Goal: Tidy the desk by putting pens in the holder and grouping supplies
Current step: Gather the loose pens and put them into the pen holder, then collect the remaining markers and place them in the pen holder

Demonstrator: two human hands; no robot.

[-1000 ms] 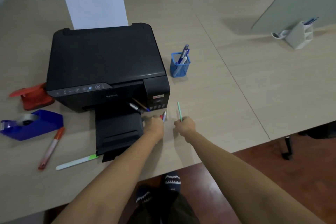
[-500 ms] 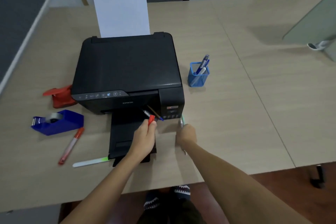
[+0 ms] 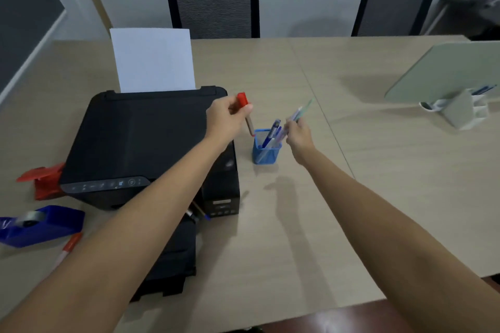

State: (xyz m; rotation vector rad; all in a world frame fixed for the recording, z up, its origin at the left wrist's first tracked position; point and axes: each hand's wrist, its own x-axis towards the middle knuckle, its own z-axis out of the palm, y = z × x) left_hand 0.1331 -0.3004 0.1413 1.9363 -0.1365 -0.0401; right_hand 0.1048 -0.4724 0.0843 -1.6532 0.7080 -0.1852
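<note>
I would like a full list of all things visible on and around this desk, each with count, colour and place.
Inkjet printer: 1, black, desk left.
Paper sheet: 1, white, printer's rear feed.
Mesh pen holder: 1, blue, right of printer, pens inside.
Tape dispenser: 1, blue, left edge.
Plastic stapler-like tool: 1, red, left of printer.
Marker: 1, red-capped, near dispenser.
Mesh office chairs: 2, black, behind desk.
Desk organiser: 1, white, far right.
Left hand: holds red-capped pen.
Right hand: holds pale green pen.

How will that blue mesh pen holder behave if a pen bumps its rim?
The pen holder looks light, being thin mesh, so it may slide on the smooth desk. It is narrow, with tall pens leaning to one side, so it could probably tip.
</note>
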